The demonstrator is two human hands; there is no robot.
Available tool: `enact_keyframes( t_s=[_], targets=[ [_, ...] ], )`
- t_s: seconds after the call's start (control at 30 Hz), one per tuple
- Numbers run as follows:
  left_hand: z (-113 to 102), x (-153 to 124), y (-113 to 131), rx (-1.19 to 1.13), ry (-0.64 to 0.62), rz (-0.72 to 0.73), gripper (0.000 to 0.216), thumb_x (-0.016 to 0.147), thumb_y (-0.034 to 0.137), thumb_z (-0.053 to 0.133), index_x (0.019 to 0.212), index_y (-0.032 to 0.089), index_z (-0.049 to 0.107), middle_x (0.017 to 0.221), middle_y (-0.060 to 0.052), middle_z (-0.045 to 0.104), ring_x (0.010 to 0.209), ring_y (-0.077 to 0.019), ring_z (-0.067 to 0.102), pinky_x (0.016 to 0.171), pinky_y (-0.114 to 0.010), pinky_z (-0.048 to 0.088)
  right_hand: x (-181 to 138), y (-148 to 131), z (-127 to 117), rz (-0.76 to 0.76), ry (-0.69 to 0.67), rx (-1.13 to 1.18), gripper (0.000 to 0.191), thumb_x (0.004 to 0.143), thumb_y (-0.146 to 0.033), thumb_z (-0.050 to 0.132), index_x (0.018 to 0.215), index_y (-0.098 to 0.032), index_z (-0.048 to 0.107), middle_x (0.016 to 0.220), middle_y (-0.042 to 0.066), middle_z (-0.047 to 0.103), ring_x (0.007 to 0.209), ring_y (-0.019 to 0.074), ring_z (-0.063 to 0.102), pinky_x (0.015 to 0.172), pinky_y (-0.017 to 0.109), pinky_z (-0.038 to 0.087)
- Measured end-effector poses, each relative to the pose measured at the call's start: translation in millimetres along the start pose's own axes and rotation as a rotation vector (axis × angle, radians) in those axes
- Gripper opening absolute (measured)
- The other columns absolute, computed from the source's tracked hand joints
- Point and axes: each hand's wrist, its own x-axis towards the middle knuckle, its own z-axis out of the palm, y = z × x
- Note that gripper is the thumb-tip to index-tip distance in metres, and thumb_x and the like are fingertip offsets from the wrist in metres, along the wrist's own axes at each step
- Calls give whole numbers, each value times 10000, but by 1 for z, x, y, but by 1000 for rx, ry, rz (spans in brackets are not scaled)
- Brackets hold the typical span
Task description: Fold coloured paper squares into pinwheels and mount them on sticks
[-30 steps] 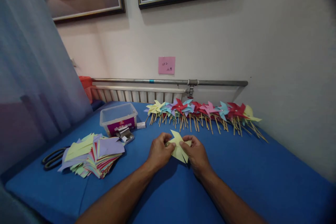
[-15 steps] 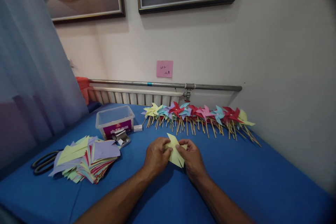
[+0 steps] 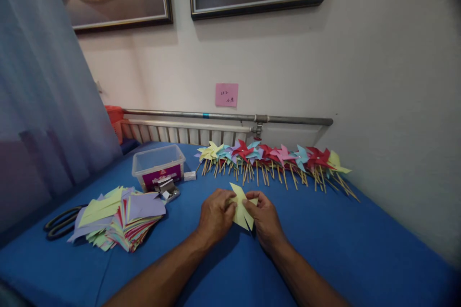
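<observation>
A pale yellow paper piece with slits cut into it is held up over the blue table cover between both hands. My left hand pinches its left side between thumb and fingers. On the other side, my right hand grips the paper, thumb on top and fingers behind. Parts of the sheet are hidden by the fingers. Beyond the hands lies a row of finished paper pinwheels on thin sticks, in red, blue, pink, purple and yellow.
Left of the hands sits a stack of coloured paper, with black-handled scissors partly beneath it. Behind stand a clear plastic tub, an opened small box and a small white box. A radiator runs along the wall.
Almost nothing differs. Both hands keep the yellow paper in nearly the same place; the whole view has shifted very slightly.
</observation>
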Motion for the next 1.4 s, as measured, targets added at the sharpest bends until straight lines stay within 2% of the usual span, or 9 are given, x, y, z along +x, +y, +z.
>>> enact_keyframes(
  t_s=[0.2, 0.57, 0.87, 1.1, 1.2, 1.3, 1.4],
  targets=[
    [2, 0, -3, -10, -1, -1, 228, 855, 92, 618, 1026, 199, 725, 929, -43, 731, 889, -195, 678, 815, -320, 507, -1, -1, 1, 15, -12, 25, 468, 594, -414, 884, 930, -221, 623, 648, -42, 677, 512, 148, 598, 519, 267, 471],
    [4, -1, -3, 105, -13, -35, 179, 889, 129, 594, 1018, 195, 700, 968, -59, 733, 937, -218, 670, 862, -347, 485, -2, -3, 2, 15, 1, -11, 466, 604, -449, 886, 906, -224, 610, 564, -61, 637, 461, 142, 572, 482, 255, 451],
    [4, 0, 2, 126, -38, -74, 122, 883, 159, 603, 957, 201, 691, 918, -56, 713, 882, -210, 656, 821, -325, 474, -3, 0, 2, 29, -27, -24, 493, 595, -468, 872, 916, -246, 569, 584, -63, 641, 457, 161, 580, 479, 270, 441],
    [4, -1, 6, 78, -56, -98, 131, 829, 142, 621, 934, 199, 675, 904, -47, 688, 864, -203, 632, 809, -322, 454, -2, 0, 2, 6, 3, -81, 399, 638, -390, 815, 904, -250, 552, 581, -74, 625, 452, 153, 569, 472, 267, 443],
    [4, 2, 7, -113, -43, -229, 155, 795, 195, 668, 949, 191, 673, 906, -33, 697, 832, -183, 634, 775, -299, 465, -2, -4, 1, -24, 10, -154, 356, 654, -383, 796, 895, -248, 572, 594, -65, 631, 468, 160, 576, 476, 272, 449],
    [3, 9, 4, -457, -19, -513, 183, 753, 283, 708, 884, 161, 668, 762, -11, 676, 691, -152, 606, 660, -261, 459, -4, -9, 1, -74, 15, -238, 300, 679, -376, 772, 886, -248, 597, 608, -56, 635, 493, 171, 584, 484, 276, 452],
    [0, 14, 2, -744, -111, -743, 257, 643, 341, 765, 765, 143, 655, 640, -2, 636, 576, -132, 555, 572, -247, 416, -6, -13, 1, -118, -10, -276, 277, 699, -370, 755, 904, -247, 615, 643, -51, 632, 517, 170, 578, 497, 277, 457]
  ],
)
